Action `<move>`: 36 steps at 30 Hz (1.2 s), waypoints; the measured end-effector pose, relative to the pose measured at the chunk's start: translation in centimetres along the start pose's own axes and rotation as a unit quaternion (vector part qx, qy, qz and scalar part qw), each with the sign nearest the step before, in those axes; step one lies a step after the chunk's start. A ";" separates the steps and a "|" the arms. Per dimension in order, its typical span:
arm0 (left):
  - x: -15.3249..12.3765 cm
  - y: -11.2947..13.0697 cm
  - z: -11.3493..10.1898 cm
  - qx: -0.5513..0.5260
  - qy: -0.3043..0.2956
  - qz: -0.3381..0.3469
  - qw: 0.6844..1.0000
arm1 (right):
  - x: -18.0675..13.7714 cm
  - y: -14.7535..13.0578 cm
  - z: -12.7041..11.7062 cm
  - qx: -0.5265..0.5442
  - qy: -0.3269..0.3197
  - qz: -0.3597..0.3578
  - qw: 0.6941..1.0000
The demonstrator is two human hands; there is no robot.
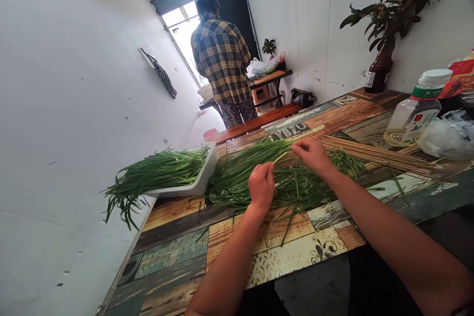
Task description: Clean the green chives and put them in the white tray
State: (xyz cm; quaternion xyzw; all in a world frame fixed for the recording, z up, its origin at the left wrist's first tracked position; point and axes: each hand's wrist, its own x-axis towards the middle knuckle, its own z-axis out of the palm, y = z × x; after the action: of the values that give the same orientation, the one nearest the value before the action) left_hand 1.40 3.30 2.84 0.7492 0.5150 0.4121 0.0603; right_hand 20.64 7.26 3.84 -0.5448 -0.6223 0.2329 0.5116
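Between my two hands stretches a pale garlic chive stalk [282,157] over the table. My left hand [261,186] is closed in a pinch on its near end. Thumb and fingertips of my right hand [313,156] pinch the other end, a little higher and to the right. Under and behind the hands lies a loose heap of long green chives [240,173]. Nearer to me, limp leaf scraps [301,187] are scattered. To the left, a white tray [210,170] holds a thick bundle of chives [163,170], its leaves hanging over the edge.
Thin wooden sticks [377,155] lie right of the heap. Beyond them stand a plastic bottle [418,108], a crumpled clear bag [448,136] and a brown bottle [379,71] with a leafy branch. A person in a plaid shirt [222,54] stands beyond the patterned table [174,252], back turned.
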 end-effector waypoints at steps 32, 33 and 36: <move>-0.5 -0.6 1.2 -0.040 0.031 0.077 0.996 | -1.2 -1.6 1.6 0.139 -0.059 0.087 0.985; -0.5 -0.6 1.1 -0.048 0.030 0.077 0.995 | -1.0 -1.2 1.4 0.102 -0.027 0.072 0.992; -0.4 -0.5 0.8 -0.050 0.034 0.080 0.995 | -0.2 -0.4 0.3 -0.033 0.049 0.046 0.997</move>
State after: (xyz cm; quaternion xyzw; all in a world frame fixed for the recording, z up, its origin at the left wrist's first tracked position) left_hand 1.55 3.51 1.81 0.7696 0.4339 0.4661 0.0476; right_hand 20.20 7.07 4.02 -0.6000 -0.5780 0.2088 0.5122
